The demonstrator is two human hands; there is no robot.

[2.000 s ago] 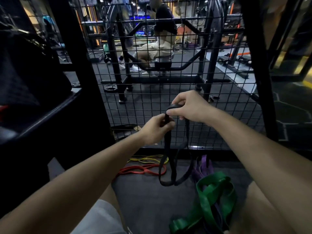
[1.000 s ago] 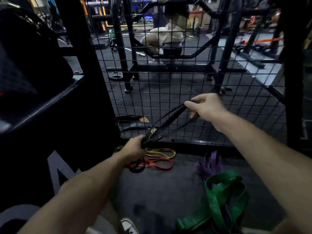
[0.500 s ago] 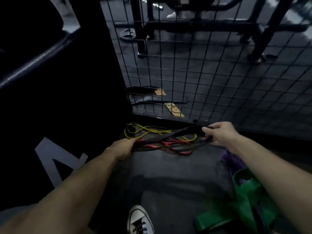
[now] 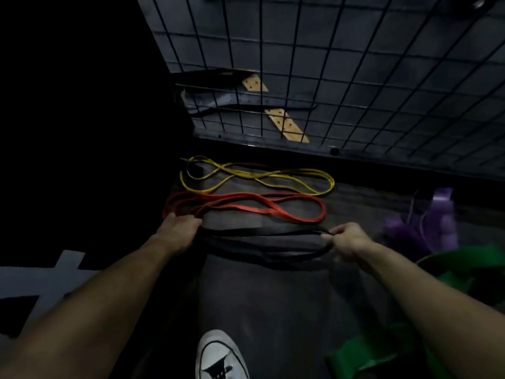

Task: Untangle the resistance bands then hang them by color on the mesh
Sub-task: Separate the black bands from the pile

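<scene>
Hands low over the dark floor, stretched apart along one black band. Left hand curled round the band's left end, knuckles just beside the red band; right hand pinching the right end between thumb and bent fingers. Black band drawn into a long flat loop between the two fists, lying on or just above the floor — cannot tell which. Beyond it, red band laid out lengthwise, then yellow band nearer the mesh. To the right, purple band bunched up, green band heaped nearer the right forearm. White sneaker at the bottom edge — toe pointing toward the bands.
</scene>
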